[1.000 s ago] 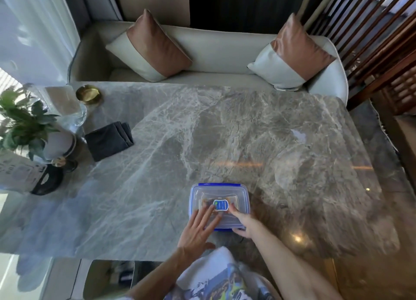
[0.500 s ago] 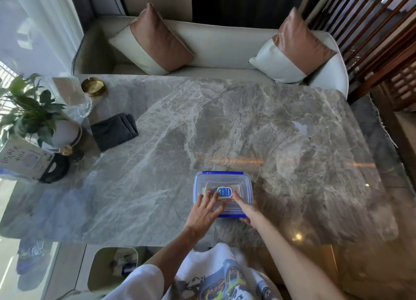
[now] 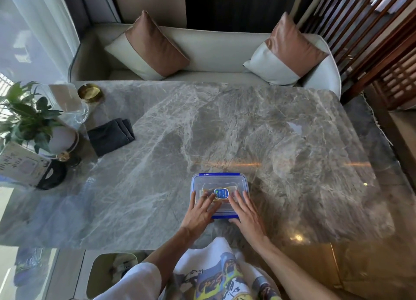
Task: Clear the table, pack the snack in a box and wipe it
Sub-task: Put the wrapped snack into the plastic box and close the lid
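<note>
A clear plastic box (image 3: 219, 182) with a blue-rimmed lid sits near the front edge of the grey marble table (image 3: 247, 131). Through the lid a snack packet with a blue label (image 3: 221, 193) shows inside. My left hand (image 3: 199, 212) lies flat on the lid's left side, fingers spread. My right hand (image 3: 246, 212) lies flat on the lid's right side, its thumb at the box's near edge. A folded dark cloth (image 3: 110, 136) rests on the table at the left.
At the table's left end stand a potted plant (image 3: 29, 124), a clear glass vessel (image 3: 69, 107), a brass dish (image 3: 89, 93), a printed card (image 3: 20, 164) and a black object (image 3: 53, 176). A cream sofa with two cushions (image 3: 216, 50) runs behind the table.
My right hand has moved from the box's near right corner up onto the lid. Both hands now lie flat on the lid. The box has stayed in place.
</note>
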The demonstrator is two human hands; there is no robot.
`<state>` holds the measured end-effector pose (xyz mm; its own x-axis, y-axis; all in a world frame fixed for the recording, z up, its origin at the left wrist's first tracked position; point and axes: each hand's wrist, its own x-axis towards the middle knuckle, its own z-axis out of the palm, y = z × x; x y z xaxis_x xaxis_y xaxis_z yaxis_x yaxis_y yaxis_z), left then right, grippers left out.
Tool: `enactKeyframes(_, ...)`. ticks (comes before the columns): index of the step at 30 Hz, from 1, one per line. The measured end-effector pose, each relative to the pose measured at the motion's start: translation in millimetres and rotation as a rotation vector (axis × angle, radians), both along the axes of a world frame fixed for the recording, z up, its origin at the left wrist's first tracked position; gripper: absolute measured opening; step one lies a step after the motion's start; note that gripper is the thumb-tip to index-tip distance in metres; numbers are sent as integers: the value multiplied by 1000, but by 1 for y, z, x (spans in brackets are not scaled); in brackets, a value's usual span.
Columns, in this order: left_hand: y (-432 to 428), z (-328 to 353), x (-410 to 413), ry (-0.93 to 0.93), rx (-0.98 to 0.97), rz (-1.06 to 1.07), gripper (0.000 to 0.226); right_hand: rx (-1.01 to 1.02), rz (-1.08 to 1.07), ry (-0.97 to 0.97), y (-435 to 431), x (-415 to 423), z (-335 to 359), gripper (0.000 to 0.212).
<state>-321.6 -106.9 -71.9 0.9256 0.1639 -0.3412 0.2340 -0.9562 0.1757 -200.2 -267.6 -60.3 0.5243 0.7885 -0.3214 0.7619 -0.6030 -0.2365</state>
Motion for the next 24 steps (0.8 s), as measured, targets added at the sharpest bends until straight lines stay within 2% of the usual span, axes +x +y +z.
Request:
enactKeyframes(6, -3, 2, 2, 1, -10, 31, 71, 135, -28, -73, 6, 1, 9, 89)
enactKeyframes(10, -4, 1, 2, 1, 3, 20, 71, 68, -17, -111, 10, -4, 15, 89)
enactKeyframes(13, 9, 6, 6, -2, 13, -23, 68, -26, 69, -145, 14, -6, 26, 87)
enactKeyframes(15, 21, 11, 10, -7, 56, 34, 68, -66, 102, -126, 17, -11, 32, 82)
enactKeyframes(18, 23, 22, 25, 29, 58, 265, 75, -60, 220, -72, 21, -10, 37, 67)
enactKeyframes(20, 11, 28, 39, 40, -117, 459, 78, 23, 227, 130, 24, 1, 33, 46)
enactKeyframes(22, -6, 33, 47, -7, -323, 765, 78, 164, 36, 258, 27, 17, 34, 32)
enactKeyframes(24, -22, 35, 48, -93, -499, 1094, 74, 284, -168, 268, 36, 39, 32, 39)
